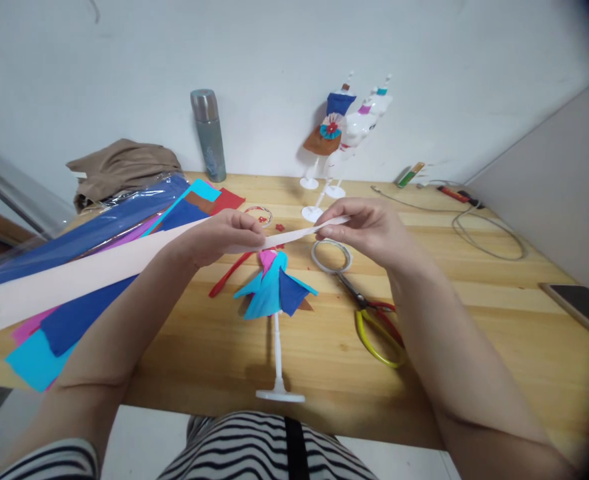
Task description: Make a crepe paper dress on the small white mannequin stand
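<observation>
A narrow pale pink strip is stretched between my two hands. My left hand pinches its left part, and my right hand pinches its right end between thumb and fingers. Just below the strip stands a small white dress form with a blue, turquoise and pink paper skirt on a white stand. A roll of tape and scissors with yellow and red handles lie below my right hand. A wider pale pink sheet lies under my left forearm.
Coloured paper sheets and a plastic-wrapped blue pack cover the left side. A bottle, brown cloth and more dress forms stand or lie behind. A cable and phone are at right.
</observation>
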The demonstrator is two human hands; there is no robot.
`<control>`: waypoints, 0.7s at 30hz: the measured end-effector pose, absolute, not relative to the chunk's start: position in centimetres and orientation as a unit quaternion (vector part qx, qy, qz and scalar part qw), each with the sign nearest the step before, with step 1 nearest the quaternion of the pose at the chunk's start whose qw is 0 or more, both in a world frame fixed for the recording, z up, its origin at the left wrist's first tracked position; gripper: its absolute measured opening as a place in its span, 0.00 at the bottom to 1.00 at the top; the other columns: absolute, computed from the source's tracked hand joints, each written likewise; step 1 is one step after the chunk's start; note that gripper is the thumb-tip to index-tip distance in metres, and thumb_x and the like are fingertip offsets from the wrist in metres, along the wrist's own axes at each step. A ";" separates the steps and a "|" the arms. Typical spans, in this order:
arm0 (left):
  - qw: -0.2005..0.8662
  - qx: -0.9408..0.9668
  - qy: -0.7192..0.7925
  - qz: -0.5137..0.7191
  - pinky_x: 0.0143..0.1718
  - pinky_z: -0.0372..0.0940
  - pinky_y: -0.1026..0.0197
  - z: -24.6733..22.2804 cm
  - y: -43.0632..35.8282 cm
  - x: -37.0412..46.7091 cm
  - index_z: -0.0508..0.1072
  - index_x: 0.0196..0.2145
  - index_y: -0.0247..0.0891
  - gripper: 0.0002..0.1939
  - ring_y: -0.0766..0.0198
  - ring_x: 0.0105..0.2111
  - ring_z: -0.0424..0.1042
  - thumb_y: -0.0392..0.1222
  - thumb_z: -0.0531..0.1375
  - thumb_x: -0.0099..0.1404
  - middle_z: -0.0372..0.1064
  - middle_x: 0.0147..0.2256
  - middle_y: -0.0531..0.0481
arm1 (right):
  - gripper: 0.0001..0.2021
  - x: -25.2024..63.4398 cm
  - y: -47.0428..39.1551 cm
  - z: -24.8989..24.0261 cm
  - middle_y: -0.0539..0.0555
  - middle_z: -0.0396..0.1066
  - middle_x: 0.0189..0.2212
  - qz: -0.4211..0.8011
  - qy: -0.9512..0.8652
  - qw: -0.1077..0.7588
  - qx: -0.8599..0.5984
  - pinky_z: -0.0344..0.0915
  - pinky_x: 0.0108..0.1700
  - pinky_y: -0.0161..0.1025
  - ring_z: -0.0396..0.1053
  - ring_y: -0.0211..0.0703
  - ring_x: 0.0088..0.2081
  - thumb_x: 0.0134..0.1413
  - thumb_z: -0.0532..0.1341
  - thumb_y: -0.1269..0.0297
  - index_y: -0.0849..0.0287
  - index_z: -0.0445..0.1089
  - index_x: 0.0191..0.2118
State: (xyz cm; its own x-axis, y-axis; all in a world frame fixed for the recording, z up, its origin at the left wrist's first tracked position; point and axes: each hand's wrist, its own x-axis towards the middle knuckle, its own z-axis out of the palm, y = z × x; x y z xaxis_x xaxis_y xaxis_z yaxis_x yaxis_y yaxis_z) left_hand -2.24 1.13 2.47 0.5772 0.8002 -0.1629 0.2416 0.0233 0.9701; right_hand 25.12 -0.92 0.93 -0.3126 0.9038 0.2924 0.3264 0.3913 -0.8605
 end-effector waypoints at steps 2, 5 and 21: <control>0.604 0.662 0.386 0.219 0.31 0.56 0.64 2.4 1.3 -2.3 0.78 0.23 0.34 0.08 0.68 0.29 0.63 0.42 0.70 0.51 0.67 0.25 0.53 | 0.15 25.0 -0.8 1.0 0.49 0.74 0.23 0.378 -0.718 0.410 -0.416 0.67 0.33 0.41 0.70 0.41 0.27 0.49 0.72 0.45 0.51 0.77 0.28; 0.616 0.668 0.365 0.203 0.29 0.54 0.65 2.0 1.5 -2.3 0.78 0.23 0.35 0.08 0.70 0.26 0.60 0.41 0.71 0.52 0.65 0.22 0.55 | 0.15 25.1 -0.9 1.1 0.49 0.74 0.21 0.408 -0.703 0.420 -0.403 0.66 0.31 0.40 0.70 0.40 0.25 0.49 0.72 0.46 0.51 0.78 0.28; 0.620 0.706 0.311 0.144 0.27 0.57 0.66 0.9 2.1 -2.3 0.78 0.25 0.34 0.11 0.70 0.25 0.64 0.44 0.71 0.57 0.71 0.23 0.52 | 0.05 25.4 -0.7 0.7 0.49 0.77 0.22 0.421 -0.634 0.493 -0.420 0.73 0.31 0.43 0.74 0.42 0.25 0.46 0.74 0.58 0.49 0.82 0.30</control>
State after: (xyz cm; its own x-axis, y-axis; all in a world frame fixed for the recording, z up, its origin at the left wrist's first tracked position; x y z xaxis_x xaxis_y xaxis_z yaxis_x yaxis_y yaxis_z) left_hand -2.29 2.06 0.87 0.7649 0.6176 -0.1830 0.2616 -0.0382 0.9644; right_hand 25.41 -0.71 0.72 -0.1597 0.9490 0.2719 0.1177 0.2917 -0.9492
